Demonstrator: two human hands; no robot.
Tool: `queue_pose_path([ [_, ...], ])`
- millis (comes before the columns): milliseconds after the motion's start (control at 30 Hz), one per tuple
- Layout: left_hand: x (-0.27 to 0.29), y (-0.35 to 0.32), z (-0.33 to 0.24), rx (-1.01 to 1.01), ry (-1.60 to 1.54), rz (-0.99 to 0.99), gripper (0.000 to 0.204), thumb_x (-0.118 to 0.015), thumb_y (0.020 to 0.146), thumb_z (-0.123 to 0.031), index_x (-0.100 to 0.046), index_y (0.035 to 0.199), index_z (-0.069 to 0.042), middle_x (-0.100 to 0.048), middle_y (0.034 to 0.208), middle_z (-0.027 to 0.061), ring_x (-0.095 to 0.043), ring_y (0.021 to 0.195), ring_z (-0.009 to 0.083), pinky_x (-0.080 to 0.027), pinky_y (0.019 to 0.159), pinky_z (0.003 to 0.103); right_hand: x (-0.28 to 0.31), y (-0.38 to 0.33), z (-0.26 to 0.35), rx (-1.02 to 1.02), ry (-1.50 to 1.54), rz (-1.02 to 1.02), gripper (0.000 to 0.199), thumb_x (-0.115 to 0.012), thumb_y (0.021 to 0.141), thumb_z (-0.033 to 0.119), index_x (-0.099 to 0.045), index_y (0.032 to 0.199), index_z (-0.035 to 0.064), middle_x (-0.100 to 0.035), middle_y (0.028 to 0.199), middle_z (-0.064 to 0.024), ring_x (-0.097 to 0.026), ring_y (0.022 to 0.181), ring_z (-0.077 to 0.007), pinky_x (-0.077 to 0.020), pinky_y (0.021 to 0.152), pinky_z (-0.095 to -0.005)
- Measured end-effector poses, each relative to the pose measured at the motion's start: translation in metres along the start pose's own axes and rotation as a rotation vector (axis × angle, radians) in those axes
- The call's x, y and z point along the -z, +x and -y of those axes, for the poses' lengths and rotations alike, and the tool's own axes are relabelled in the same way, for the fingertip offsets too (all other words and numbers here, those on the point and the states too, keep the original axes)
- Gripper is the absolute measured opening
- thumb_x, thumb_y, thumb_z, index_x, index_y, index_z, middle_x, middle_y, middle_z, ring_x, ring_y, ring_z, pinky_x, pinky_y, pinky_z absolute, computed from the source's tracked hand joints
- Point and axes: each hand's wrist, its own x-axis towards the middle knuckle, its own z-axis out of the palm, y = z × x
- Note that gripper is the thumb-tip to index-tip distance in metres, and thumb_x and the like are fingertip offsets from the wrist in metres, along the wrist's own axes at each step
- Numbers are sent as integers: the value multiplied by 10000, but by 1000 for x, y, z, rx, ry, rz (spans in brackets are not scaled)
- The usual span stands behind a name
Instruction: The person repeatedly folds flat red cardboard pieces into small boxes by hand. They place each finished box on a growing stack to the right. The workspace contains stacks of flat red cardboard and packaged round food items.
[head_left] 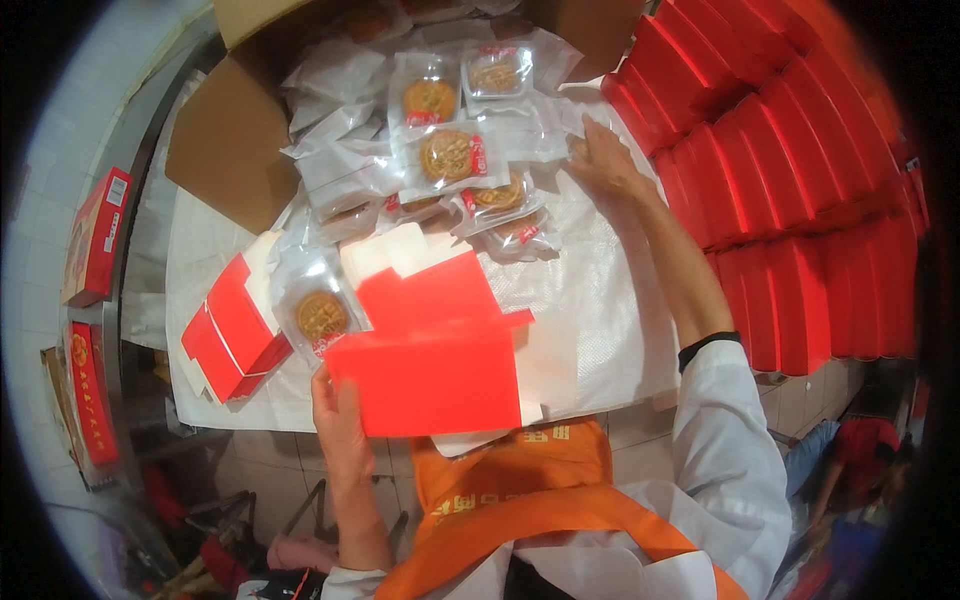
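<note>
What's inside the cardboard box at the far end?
In the cardboard box opening are wrapped round pastries, heaped and spilling onto the white sheet. Whatever lies deeper is covered by the upper packs, so I can't tell.

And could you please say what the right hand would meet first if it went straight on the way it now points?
Probably the nearest clear packet; depth is unclear, so the right hand may already touch it.

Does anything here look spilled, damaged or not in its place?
No damage stands out. One wrapped cake lies lower in view than the main heap, between the small red box and the red carton in the left hand: perhaps slightly astray.
</note>
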Motion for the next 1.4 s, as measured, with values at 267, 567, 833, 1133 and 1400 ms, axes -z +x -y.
queue_pose_path([
  [267,-4,4,5,82,-132,-167,312,-405,943,-242,-413,1162,-19,-510,1070,70,-513,976,136,-436,831,280,33,-90,-7,145,-22,192,687,-583,702,140,-307,1320,19,-492,1153,-223,-480,1051,-360,-403,874,-413],
  [567,-7,2,27,-69,-112,-153,398,-495,904,-205,-345,1226,-26,-488,1129,98,-502,1000,152,-430,841,290,91,-194,46,-420,1694,56,443,-567,749,105,-453,1158,-22,-552,1050,-145,-593,819,-248,-503,590,-336],
  [833,-13,-12,28,-141,-121,-144,410,-510,897,-192,-338,1230,-27,-478,1152,100,-491,1030,159,-420,863,299,86,-194,111,-434,1542,392,387,-533,761,58,-444,1126,-34,-551,969,-127,-579,813,-196,-544,569,-340],
  [1133,-15,-17,36,-90,-164,-37,412,-511,892,-167,-339,1233,-15,-493,1153,104,-506,1015,160,-436,851,295,85,-193,115,-312,1246,571,355,-542,843,159,-443,1150,10,-544,958,-39,-506,850,-89,-423,731,-219],
  [1400,-19,-19,43,-50,-214,-81,372,-460,919,-252,-366,1200,-27,-503,1113,74,-514,1000,144,-452,837,296,94,-195,151,-179,1112,446,359,-389,933,172,-379,1250,4,-581,1034,-79,-544,932,-127,-423,797,-236],
])
